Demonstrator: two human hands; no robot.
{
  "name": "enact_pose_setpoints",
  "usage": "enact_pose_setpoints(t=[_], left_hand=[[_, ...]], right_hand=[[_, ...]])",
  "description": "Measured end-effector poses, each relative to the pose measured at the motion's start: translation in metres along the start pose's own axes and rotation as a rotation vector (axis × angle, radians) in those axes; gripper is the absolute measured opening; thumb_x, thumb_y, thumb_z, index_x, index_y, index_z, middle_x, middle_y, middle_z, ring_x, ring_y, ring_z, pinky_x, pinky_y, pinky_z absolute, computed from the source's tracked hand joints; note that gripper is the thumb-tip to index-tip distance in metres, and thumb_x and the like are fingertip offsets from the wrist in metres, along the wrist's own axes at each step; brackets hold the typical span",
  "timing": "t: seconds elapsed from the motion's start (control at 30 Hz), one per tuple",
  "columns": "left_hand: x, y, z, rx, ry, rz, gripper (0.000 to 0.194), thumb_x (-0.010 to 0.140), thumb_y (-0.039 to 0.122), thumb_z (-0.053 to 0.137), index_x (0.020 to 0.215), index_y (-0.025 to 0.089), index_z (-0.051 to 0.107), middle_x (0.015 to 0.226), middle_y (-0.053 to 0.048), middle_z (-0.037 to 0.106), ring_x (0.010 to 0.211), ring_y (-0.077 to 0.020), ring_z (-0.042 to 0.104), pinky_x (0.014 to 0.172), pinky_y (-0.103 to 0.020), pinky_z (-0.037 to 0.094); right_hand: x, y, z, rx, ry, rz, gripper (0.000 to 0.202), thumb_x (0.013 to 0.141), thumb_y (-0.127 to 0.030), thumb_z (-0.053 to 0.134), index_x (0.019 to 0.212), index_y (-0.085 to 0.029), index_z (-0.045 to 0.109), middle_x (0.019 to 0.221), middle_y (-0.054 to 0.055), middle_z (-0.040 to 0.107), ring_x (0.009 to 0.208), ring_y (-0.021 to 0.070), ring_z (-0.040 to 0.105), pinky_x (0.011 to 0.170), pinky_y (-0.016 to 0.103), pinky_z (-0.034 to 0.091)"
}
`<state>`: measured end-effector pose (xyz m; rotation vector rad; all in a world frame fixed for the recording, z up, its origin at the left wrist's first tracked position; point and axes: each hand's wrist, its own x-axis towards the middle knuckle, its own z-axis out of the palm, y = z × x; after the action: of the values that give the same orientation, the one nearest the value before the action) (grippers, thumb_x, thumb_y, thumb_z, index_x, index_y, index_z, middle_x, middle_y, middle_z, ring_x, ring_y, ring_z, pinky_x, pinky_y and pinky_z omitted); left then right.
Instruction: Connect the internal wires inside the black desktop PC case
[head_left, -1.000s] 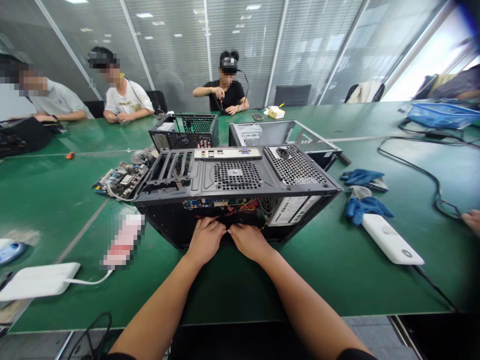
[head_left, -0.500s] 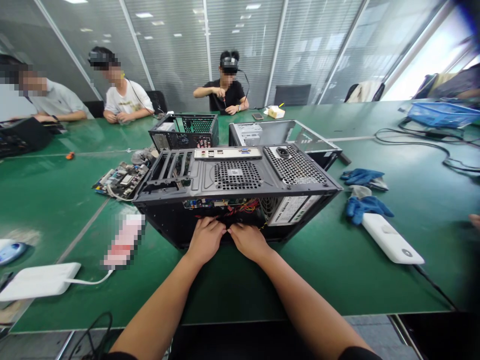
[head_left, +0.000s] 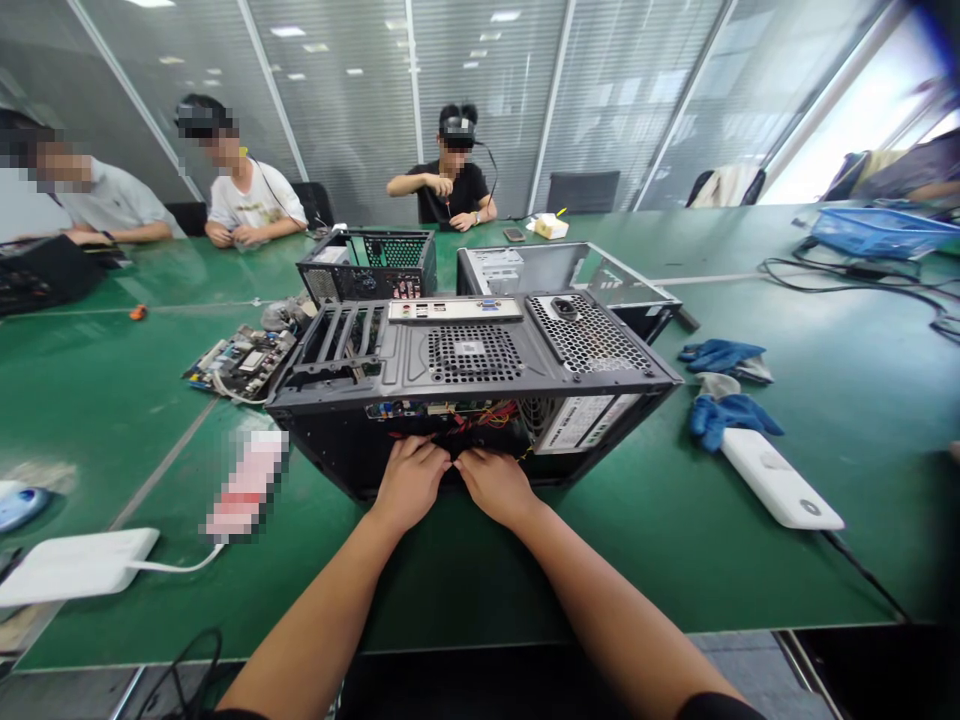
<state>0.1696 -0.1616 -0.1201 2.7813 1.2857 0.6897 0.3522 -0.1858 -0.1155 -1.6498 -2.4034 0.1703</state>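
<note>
The open PC case [head_left: 480, 383] is sitting near-centre on the green worktop [head_left: 450, 590], and the person's left hand [head_left: 411, 482] and right hand [head_left: 495, 484] are side by side at its near opening, just below some red wires [head_left: 501, 414]. Fingers [head_left: 421, 453] look half curled on both, but the tips are hidden, so can't tell if they've got hold of anything. Blue gloves [head_left: 739, 420] lie off to the right, a circuit board [head_left: 251, 358] left.

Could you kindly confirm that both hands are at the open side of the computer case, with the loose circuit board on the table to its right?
Not quite: the head view shows the loose circuit board on the table to the left of the computer case, not right. The left hand and right hand are at its open side.
</note>
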Motion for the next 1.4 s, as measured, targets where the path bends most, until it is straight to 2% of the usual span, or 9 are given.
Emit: enact_pose_setpoints(t=[0.37, 0.73, 0.87, 1.0, 1.1, 1.27, 1.4], left_hand=[[0.000, 0.002, -0.003, -0.025, 0.033, 0.017, 0.012, 0.095, 0.028, 0.056, 0.094, 0.020, 0.064, 0.094, -0.005, 0.069, 0.103, -0.0254, 0.053, 0.087, -0.040, 0.040], [0.001, 0.000, -0.003, 0.029, 0.103, 0.069, 0.017, 0.096, 0.030, 0.055, 0.091, 0.020, 0.068, 0.094, -0.004, 0.072, 0.099, -0.0248, 0.055, 0.082, -0.039, 0.040], [0.000, -0.001, -0.003, 0.007, 0.163, 0.086, 0.019, 0.097, 0.031, 0.055, 0.090, 0.021, 0.070, 0.091, -0.004, 0.071, 0.097, -0.0238, 0.056, 0.082, -0.038, 0.040], [-0.001, -0.003, -0.003, 0.000, 0.207, 0.081, 0.020, 0.096, 0.033, 0.056, 0.098, 0.020, 0.071, 0.086, -0.006, 0.070, 0.095, -0.0238, 0.056, 0.081, -0.037, 0.041], [-0.001, -0.003, -0.003, 0.000, 0.187, 0.075, 0.020, 0.097, 0.033, 0.054, 0.096, 0.020, 0.070, 0.085, -0.006, 0.070, 0.096, -0.0234, 0.057, 0.082, -0.037, 0.041], [0.000, -0.002, -0.004, -0.005, 0.143, 0.070, 0.019, 0.098, 0.030, 0.052, 0.097, 0.021, 0.070, 0.099, -0.005, 0.072, 0.104, -0.0238, 0.056, 0.086, -0.039, 0.041], [0.000, -0.002, -0.004, 0.011, 0.111, 0.065, 0.019, 0.098, 0.028, 0.051, 0.097, 0.021, 0.069, 0.099, -0.005, 0.072, 0.105, -0.0241, 0.055, 0.087, -0.040, 0.041]], right_hand=[[0.000, 0.000, -0.005, 0.018, -0.011, 0.008, 0.033, 0.104, -0.030, 0.034, 0.092, -0.020, 0.063, 0.092, 0.006, 0.070, 0.083, 0.0180, 0.066, 0.069, 0.027, 0.040], [-0.001, 0.002, -0.003, 0.046, -0.004, -0.002, 0.032, 0.103, -0.030, 0.034, 0.091, -0.020, 0.063, 0.091, 0.005, 0.070, 0.083, 0.0172, 0.065, 0.069, 0.026, 0.038], [-0.001, 0.002, -0.005, 0.055, -0.022, -0.001, 0.033, 0.104, -0.031, 0.035, 0.092, -0.020, 0.063, 0.090, 0.005, 0.070, 0.082, 0.0170, 0.065, 0.068, 0.026, 0.038], [-0.001, 0.001, -0.009, 0.065, -0.036, -0.010, 0.033, 0.104, -0.030, 0.035, 0.092, -0.019, 0.063, 0.091, 0.005, 0.071, 0.083, 0.0171, 0.066, 0.067, 0.026, 0.038], [-0.001, 0.000, -0.011, 0.067, -0.050, -0.010, 0.033, 0.104, -0.030, 0.035, 0.093, -0.019, 0.063, 0.092, 0.006, 0.071, 0.084, 0.0174, 0.067, 0.069, 0.026, 0.039], [-0.001, 0.000, -0.010, 0.061, -0.069, -0.006, 0.032, 0.104, -0.030, 0.034, 0.096, -0.020, 0.064, 0.095, 0.006, 0.072, 0.086, 0.0178, 0.067, 0.071, 0.026, 0.041], [-0.001, 0.000, -0.009, 0.052, -0.070, -0.004, 0.032, 0.104, -0.030, 0.034, 0.096, -0.020, 0.064, 0.095, 0.006, 0.072, 0.086, 0.0180, 0.067, 0.070, 0.026, 0.041]])
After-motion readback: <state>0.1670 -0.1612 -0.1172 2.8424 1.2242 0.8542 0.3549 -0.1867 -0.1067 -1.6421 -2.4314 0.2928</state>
